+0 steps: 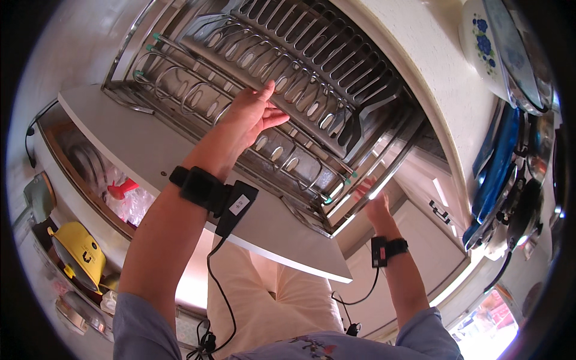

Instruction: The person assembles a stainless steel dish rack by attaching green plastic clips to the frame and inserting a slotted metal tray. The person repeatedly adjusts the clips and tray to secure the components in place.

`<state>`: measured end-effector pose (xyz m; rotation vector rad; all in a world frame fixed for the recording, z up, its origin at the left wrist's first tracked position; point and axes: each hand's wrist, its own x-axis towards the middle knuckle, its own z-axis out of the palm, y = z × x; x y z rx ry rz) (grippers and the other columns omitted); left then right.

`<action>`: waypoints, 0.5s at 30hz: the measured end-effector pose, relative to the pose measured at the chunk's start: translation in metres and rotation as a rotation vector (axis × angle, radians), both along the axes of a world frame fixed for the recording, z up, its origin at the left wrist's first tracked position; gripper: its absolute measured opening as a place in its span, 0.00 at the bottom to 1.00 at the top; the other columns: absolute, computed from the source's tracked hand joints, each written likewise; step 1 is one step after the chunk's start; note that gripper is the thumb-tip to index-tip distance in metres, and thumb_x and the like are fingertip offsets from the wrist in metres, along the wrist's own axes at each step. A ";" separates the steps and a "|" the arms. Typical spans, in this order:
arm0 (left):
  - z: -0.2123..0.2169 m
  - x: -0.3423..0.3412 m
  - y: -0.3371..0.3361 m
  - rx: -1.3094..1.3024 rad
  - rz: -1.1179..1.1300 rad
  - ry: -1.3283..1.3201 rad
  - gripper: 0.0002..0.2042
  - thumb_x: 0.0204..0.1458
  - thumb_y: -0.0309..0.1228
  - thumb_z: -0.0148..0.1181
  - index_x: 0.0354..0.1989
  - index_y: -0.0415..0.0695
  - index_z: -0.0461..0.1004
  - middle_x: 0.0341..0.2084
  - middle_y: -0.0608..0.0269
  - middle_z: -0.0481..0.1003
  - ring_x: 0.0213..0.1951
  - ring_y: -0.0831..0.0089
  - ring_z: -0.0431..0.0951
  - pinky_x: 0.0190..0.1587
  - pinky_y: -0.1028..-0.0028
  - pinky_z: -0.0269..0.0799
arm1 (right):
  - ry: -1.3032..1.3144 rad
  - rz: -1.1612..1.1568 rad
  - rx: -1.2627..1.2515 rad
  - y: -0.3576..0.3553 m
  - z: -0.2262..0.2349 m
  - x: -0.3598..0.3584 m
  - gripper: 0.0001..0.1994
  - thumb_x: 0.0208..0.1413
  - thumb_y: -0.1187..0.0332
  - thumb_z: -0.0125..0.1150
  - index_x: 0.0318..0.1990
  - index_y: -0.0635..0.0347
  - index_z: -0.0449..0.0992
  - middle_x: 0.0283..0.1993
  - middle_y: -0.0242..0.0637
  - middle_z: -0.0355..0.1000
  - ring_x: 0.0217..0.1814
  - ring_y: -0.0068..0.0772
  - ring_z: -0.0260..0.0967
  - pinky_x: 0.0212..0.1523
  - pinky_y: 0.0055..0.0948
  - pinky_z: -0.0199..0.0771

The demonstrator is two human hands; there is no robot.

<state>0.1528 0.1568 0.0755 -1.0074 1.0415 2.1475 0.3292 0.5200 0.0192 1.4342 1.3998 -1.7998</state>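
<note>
A pulled-out drawer holds a metal dish rack (327, 141) with perforated trays, wire loops and upright slots. My left hand (255, 114) is closed around the near edge of the rack's perforated tray, with fingers above and below it. My right hand (375, 201) is at the drawer's right end, by the metal side rail (390, 171). That rail partly covers its fingers, so its grip is hard to make out. Green caps tip several of the wire ends.
The drawer's white front panel (240, 198) stands between me and the rack. Pale countertop (420, 60) curves along the right, bearing a flowered bowl (483, 48) and blue-handled utensils (498, 162). At left, another open drawer holds a red item (122, 189); a yellow pot-shaped item (81, 255) is below.
</note>
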 end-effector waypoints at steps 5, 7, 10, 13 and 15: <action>-0.003 -0.001 0.000 0.016 -0.039 0.011 0.17 0.54 0.39 0.52 0.42 0.39 0.61 0.37 0.50 0.68 0.41 0.59 0.72 0.48 0.58 0.72 | 0.015 -0.207 -0.384 -0.014 -0.057 0.008 0.13 0.55 0.51 0.49 0.42 0.43 0.72 0.35 0.26 0.70 0.35 0.28 0.66 0.35 0.37 0.65; -0.004 -0.001 0.002 0.002 -0.053 0.014 0.17 0.55 0.40 0.51 0.43 0.38 0.61 0.37 0.50 0.68 0.41 0.59 0.73 0.47 0.59 0.73 | -0.035 -0.292 -0.268 -0.023 -0.064 0.014 0.10 0.54 0.51 0.50 0.33 0.41 0.72 0.26 0.22 0.67 0.27 0.24 0.65 0.29 0.36 0.64; 0.000 0.000 -0.003 -0.046 -0.037 0.009 0.17 0.55 0.40 0.51 0.42 0.38 0.61 0.36 0.49 0.70 0.40 0.59 0.73 0.47 0.59 0.73 | 0.021 -0.209 -0.354 -0.051 -0.037 -0.005 0.09 0.53 0.56 0.53 0.24 0.44 0.68 0.18 0.21 0.64 0.20 0.21 0.63 0.23 0.29 0.64; 0.000 -0.001 -0.001 -0.054 -0.050 0.011 0.16 0.56 0.40 0.50 0.41 0.38 0.61 0.35 0.48 0.71 0.39 0.59 0.73 0.46 0.59 0.73 | 0.039 -0.296 -0.391 -0.041 -0.052 0.001 0.12 0.54 0.55 0.50 0.23 0.47 0.68 0.17 0.24 0.64 0.20 0.26 0.63 0.23 0.32 0.64; 0.000 -0.001 0.002 -0.058 -0.052 0.009 0.16 0.56 0.40 0.49 0.40 0.38 0.61 0.35 0.48 0.71 0.39 0.59 0.74 0.46 0.59 0.73 | 0.054 -0.356 -0.413 -0.031 -0.068 0.008 0.15 0.55 0.54 0.49 0.22 0.49 0.67 0.16 0.26 0.64 0.20 0.30 0.63 0.23 0.33 0.63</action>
